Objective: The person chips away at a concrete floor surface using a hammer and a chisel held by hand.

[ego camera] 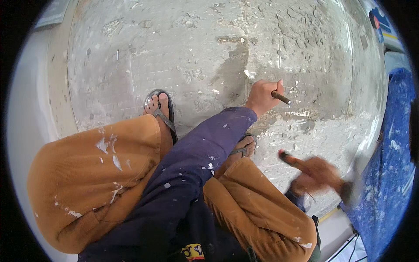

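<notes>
My left hand is closed around a metal chisel, whose rusty rod end sticks out of the fist toward the lower right; its working tip is hidden below the hand. It is over the chipped concrete floor. To the lower right, my right hand, blurred by motion, grips a hammer by its orange and black handle. The blurred hammer head is at the right of that hand, apart from the chisel.
Loose chips and rubble lie on the floor at the upper right. Blue paint-spattered sheeting runs along the right side. A pale wall stands at the left. My sandalled feet are on the concrete.
</notes>
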